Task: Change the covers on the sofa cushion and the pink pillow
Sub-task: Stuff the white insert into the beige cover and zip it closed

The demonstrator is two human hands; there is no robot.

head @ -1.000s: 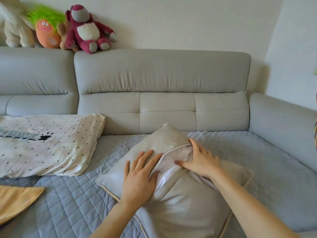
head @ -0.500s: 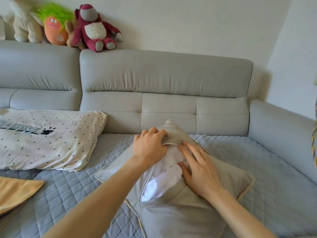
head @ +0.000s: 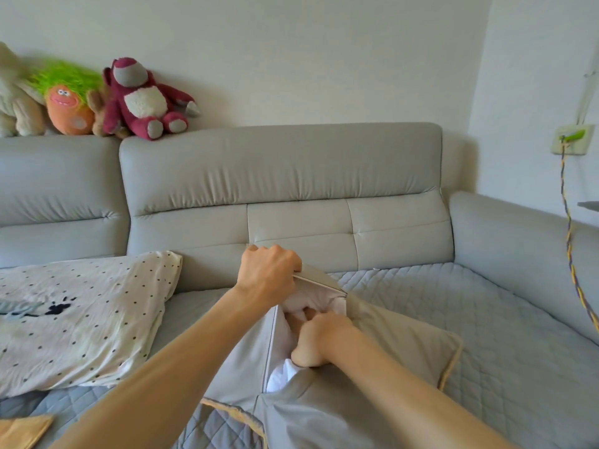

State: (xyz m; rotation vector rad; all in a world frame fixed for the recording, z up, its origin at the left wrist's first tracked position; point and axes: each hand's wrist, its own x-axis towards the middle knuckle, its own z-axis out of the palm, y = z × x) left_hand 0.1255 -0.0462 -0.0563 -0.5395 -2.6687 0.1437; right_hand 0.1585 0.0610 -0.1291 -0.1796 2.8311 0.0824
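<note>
A grey sofa (head: 278, 176) fills the view, its seat spread with a quilted blue-grey mat (head: 453, 312) that runs out to the right armrest. On the seat to the left lies a cream pillow with black dots (head: 81, 319), its far corner touching the backrest. In the middle of the seat, on the mat, sits the sofa cushion (head: 398, 348) in a grey cover with yellow piping, its upper corner raised toward the backrest and its opening parted along the seam. The white inner pad (head: 311, 303) shows through that gap and again lower down at the slit. The left hand (head: 269, 277) is clenched round the top corner of the cover, gripping its edge and holding it up. The right hand (head: 321, 338) is curled into the opening, fingers grasping the white pad inside; the fingertips are hidden in the fabric. Along the top of the backrest sit a maroon plush bear (head: 146, 98), an orange plush with green hair (head: 68, 98) and a cream plush (head: 16, 102) at the left edge. A yellow fabric piece (head: 22, 432) pokes in at the lower left corner, and a yellow-blue twisted cord (head: 570, 241) hangs from a wall plate at the right
</note>
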